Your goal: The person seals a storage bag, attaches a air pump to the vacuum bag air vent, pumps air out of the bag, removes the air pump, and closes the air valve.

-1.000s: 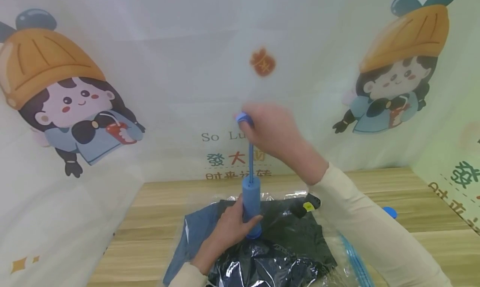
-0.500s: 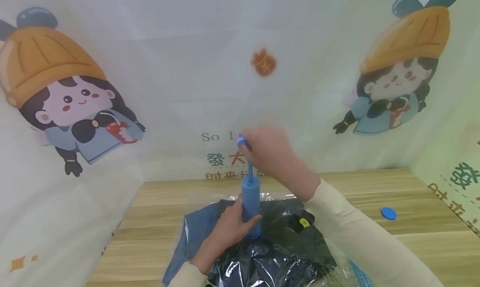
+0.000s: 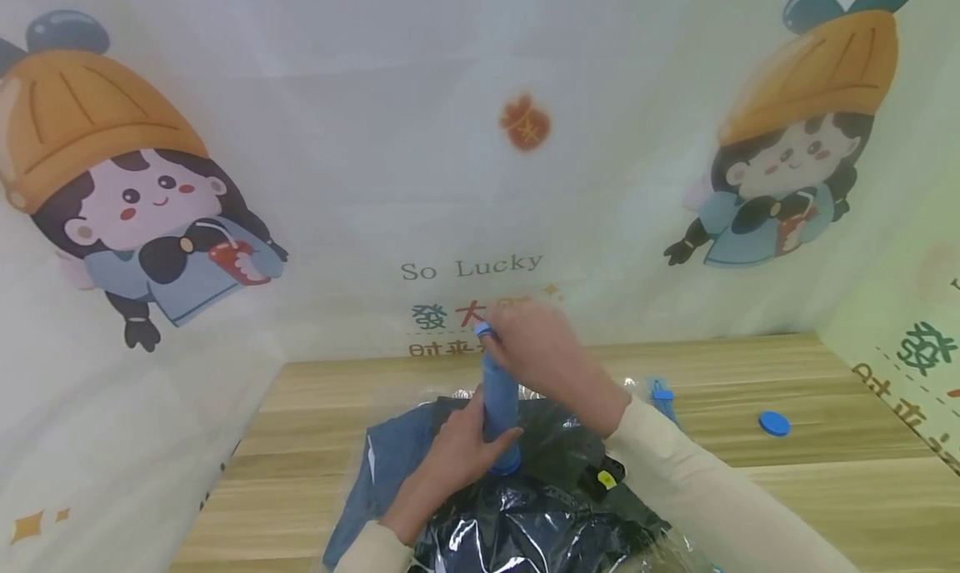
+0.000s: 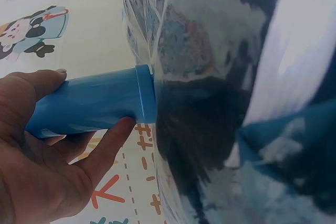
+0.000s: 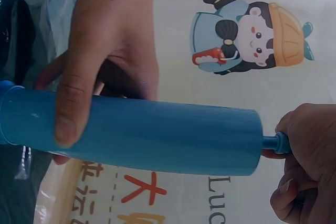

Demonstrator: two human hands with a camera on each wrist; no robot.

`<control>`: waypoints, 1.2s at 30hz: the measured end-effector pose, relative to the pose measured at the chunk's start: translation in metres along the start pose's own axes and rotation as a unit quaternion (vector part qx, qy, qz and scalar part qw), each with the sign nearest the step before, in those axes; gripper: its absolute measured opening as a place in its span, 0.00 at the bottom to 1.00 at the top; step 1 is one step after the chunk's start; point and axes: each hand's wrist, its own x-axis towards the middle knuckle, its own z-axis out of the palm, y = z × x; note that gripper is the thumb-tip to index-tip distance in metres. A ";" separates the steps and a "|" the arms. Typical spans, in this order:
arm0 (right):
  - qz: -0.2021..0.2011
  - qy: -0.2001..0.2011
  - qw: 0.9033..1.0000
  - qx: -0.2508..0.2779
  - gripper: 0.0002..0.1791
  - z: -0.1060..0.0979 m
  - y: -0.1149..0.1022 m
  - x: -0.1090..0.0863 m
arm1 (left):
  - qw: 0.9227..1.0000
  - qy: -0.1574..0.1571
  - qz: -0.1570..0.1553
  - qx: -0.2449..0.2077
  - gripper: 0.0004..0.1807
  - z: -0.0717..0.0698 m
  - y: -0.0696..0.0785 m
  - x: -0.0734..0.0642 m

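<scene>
A blue hand pump (image 3: 501, 402) stands upright on a clear plastic bag (image 3: 517, 519) holding dark clothes and a blue garment (image 3: 397, 452). My left hand (image 3: 459, 444) grips the lower part of its barrel, thumb on one side and fingers on the other. At the top, my right hand (image 3: 543, 344) is curled round the pump's handle. Only a short length of rod (image 5: 270, 142) shows between handle and barrel in the right wrist view. The pump's base (image 4: 146, 94) meets the plastic in the left wrist view.
On the wooden table (image 3: 750, 365) to the right lies a round blue cap (image 3: 774, 424). A blue slider clip (image 3: 662, 394) is at the bag's back right edge. Near my right sleeve is a black item with a yellow label (image 3: 606, 479). A printed cloth (image 3: 337, 140) hangs behind.
My right hand has moved down with the handle, and the rod has slid into the barrel. The left hand and the pump barrel have stayed in place.
</scene>
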 end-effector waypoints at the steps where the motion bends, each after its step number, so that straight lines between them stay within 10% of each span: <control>1: -0.001 -0.002 1.000 -0.002 0.20 0.001 0.000 -0.001 | 1.000 0.000 0.000 0.001 0.43 0.000 0.000 0.000; 15: -0.012 -0.006 1.000 -0.004 0.21 0.003 0.002 -0.002 | 1.000 -0.006 -0.004 -0.001 0.44 0.000 0.000 0.000; 36: -0.002 0.040 0.999 0.026 0.20 -0.083 0.001 0.043 | 1.000 -0.013 -0.027 0.001 0.43 0.001 0.003 0.001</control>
